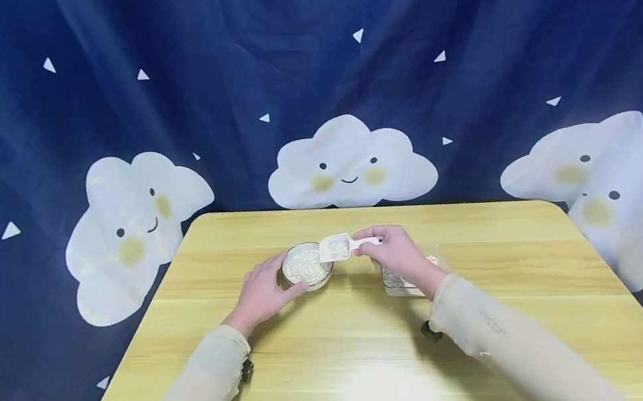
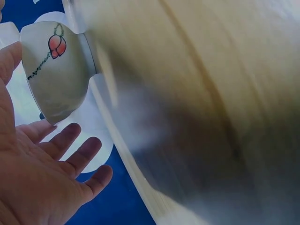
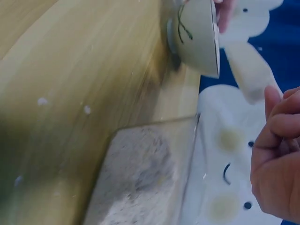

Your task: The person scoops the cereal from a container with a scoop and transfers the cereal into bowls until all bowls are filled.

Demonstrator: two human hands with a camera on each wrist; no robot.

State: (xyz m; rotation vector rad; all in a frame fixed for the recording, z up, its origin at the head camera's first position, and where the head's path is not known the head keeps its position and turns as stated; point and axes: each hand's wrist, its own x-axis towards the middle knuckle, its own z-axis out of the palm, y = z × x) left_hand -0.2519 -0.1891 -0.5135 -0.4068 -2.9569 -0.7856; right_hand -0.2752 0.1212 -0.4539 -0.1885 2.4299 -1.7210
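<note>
A round bowl (image 1: 318, 286) with a dark rim stands on the table, filled with pale flakes that look like oats (image 1: 305, 266). My left hand (image 1: 261, 296) holds it from the left, thumb and index finger at its sides. Its outer wall (image 2: 56, 77) carries a red bud pattern in the left wrist view, where the other fingers spread free below. My right hand (image 1: 395, 253) grips the handle of a small white scoop (image 1: 336, 248). The scoop is above the bowl's right rim with some flakes in it. Under the right forearm sits a clear rectangular container (image 3: 161, 123) of similar flakes, partly hidden.
The wooden table (image 1: 338, 339) reaches back to a dark blue curtain (image 1: 303, 49) printed with clouds. Some stray flakes (image 3: 87, 110) lie on the tabletop near the container. Small dark devices (image 1: 431, 331) are strapped at both wrists.
</note>
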